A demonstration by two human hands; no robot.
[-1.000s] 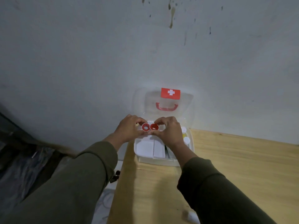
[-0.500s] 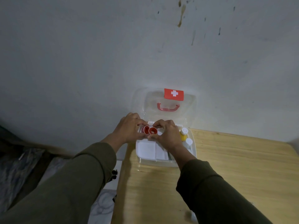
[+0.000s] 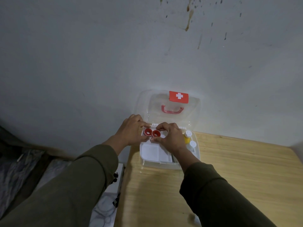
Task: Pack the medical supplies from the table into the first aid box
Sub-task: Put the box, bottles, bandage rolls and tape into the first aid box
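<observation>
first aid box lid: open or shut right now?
Open. The clear lid stands upright against the wall behind the box, red handle facing the camera, contents exposed below.

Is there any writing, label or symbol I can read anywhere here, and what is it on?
No words or numbers can be read anywhere.
White cross on a red rectangle sticker: a sign, not text, on the raised clear lid of the first aid box.
Yellow bottle and white bottle in the box: any labels are too small to read.
Two red tape rolls: no print visible.
</observation>
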